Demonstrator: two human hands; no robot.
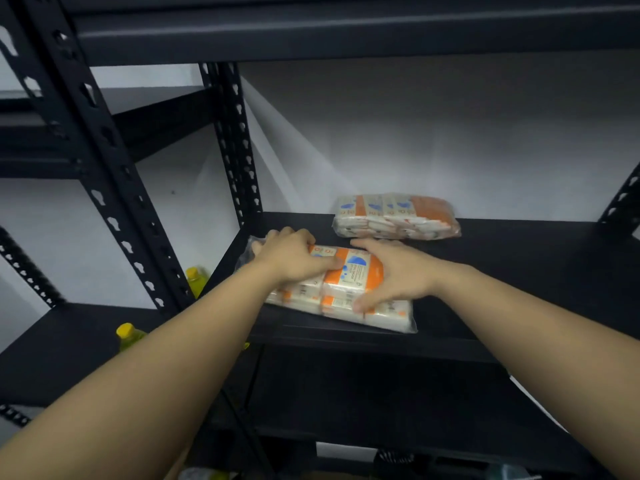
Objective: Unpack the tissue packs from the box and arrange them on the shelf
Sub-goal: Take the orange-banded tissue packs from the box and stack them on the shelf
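Both forearms reach in from the bottom of the view toward a black shelf (pixel 519 258), where the hands meet on a pack (pixel 349 282) of tissues in clear wrap lying near the front left corner. The left hand (pixel 294 258) lies over the pack's far left end, fingers curled down over its edge and thumb pressed across the top, so it grips the pack. The right hand (pixel 394 271) lies flat and spread on the right part, fingers straight, pressing rather than clasping. A second pack (pixel 396 218) already lies farther back, against the wall, apart from the first. The box is not in view. Yellow-capped bottles (pixel 195 280) stand on a lower shelf to the left. The step looks like settling this pack into place. To do it well, slide it back with even pressure from both palms, keeping it flat so the loose wrap does not bunch or catch, and square its long edge with the back pack. Its front edge lies close to the shelf lip, so pushing it inward first would guard against it tipping off.
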